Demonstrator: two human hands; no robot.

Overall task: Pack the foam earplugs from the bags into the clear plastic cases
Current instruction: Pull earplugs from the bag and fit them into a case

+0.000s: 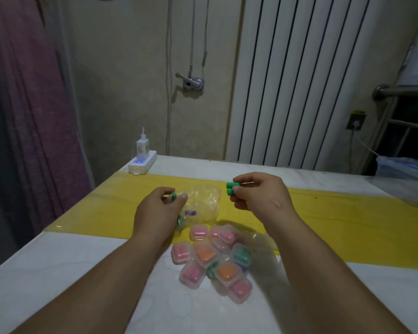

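We look down on a white table (58, 273) crossed by a yellow strip (348, 213). At twelve o'clock stands a dull beige wall (121, 68) with a metal crank (191, 81), at one o'clock a ribbed white radiator (299, 80), and at ten o'clock a purple curtain (29, 104). A power strip (141, 163) lies at eleven o'clock. The light is dim.

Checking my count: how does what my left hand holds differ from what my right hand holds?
The left hand pinches one green earplug; the right hand pinches two green earplugs side by side. The left hand is at the clear bag; the right hand is apart from it. Both hold green foam.
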